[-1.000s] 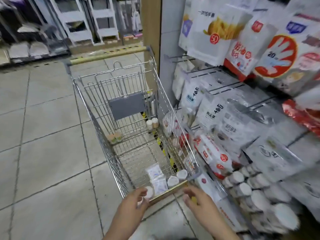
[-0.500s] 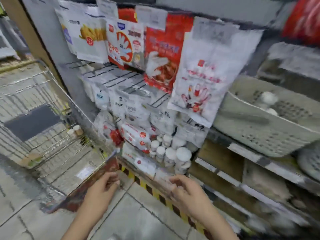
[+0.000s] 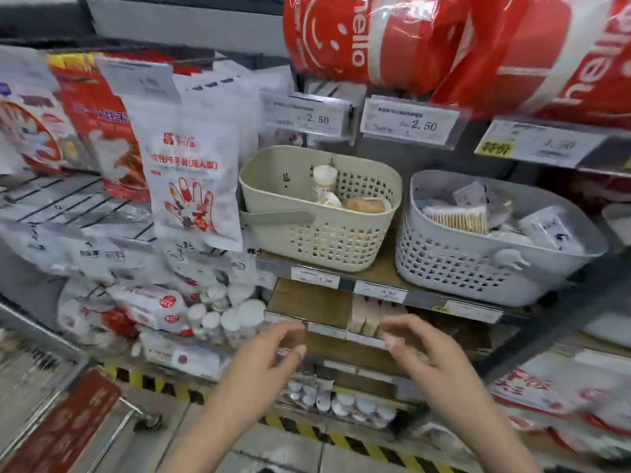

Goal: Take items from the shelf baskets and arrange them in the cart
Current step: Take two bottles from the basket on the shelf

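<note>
Centrally, on the wooden shelf board [image 3: 382,268], 2 perforated plastic baskets stand side by side, apart by a narrow gap. Cream basket [image 3: 317,230]: rounded rectangle, smooth rim, square holes in the lower wall, grey handle folded along its front. Inside: 1 small upright bottle [image 3: 323,180] with white cap and pale label, 1 similar bottle lying down, 1 round tan-topped container [image 3: 367,203]. Grey basket [image 3: 478,264], to the right: same perforated pattern, small knob on the front wall; holds clear-wrapped packets, one showing a dense row of cotton swabs [image 3: 457,218].

Left hand [image 3: 263,367] and right hand [image 3: 433,367] are both raised below the baskets, in front of the lower shelf edge, touching nothing. Fingers loosely curved and slightly spread, thumbs turned inward toward each other; both hands hold nothing. Motion blur softens the fingertips.

Cart [image 3: 44,397]: only a wire corner and a red panel show at lower left; contents not visible.

Surroundings: glossy glove packets [image 3: 194,186] with a red hand print hang left of the cream basket; white-capped tubs [image 3: 235,319] cluster below them. 2 price tags reading 2.50 [image 3: 409,122] sit above the baskets. Red crinkled plastic bags printed "hello" [image 3: 392,39] lie on the top shelf. Yellow-black hazard tape [image 3: 307,428] lines the floor edge
</note>
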`<state>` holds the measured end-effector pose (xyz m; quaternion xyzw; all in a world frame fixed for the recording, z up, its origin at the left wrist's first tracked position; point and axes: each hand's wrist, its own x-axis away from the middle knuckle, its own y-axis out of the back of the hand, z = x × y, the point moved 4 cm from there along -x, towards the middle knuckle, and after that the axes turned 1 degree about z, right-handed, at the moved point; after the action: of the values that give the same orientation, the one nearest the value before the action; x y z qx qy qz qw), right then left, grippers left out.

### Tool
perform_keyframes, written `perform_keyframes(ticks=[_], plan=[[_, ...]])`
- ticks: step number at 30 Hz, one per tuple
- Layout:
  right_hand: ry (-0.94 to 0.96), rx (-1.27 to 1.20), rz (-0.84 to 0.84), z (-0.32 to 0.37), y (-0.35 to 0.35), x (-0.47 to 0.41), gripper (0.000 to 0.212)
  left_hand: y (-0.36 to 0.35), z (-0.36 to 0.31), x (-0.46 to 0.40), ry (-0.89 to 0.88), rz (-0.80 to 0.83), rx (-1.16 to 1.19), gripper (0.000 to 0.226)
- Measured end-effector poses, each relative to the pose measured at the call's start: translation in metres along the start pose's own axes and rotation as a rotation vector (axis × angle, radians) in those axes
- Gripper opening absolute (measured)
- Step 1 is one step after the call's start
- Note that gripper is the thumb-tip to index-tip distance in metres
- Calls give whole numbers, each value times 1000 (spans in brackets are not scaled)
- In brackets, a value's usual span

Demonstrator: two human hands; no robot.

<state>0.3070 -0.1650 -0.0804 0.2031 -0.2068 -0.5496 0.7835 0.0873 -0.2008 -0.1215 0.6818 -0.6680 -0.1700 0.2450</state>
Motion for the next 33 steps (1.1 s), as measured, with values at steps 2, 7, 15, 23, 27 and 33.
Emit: perform_keyframes(ticks=[2,7,15,23,27,33], plan=[[58,-4,-54,9,12,-10,15,13,-19,-11,-64,-44,12,26],[175,15,-189,38,35,-51,21,61,-58,-52,-205,-112,34,23],[226,363,-336,77,66,-157,22,112,-100,-171,-326,-195,-11,21],[-121,752,-356,67,49,-220,54,83,-93,-270,-169,119,-129,16],[-170,825,-217,54,42,-228,80,68,-83,-289,-109,182,-172,19],[-24,815,-130,63,36,-233,69,70,-77,-295,-124,44,-266,32]])
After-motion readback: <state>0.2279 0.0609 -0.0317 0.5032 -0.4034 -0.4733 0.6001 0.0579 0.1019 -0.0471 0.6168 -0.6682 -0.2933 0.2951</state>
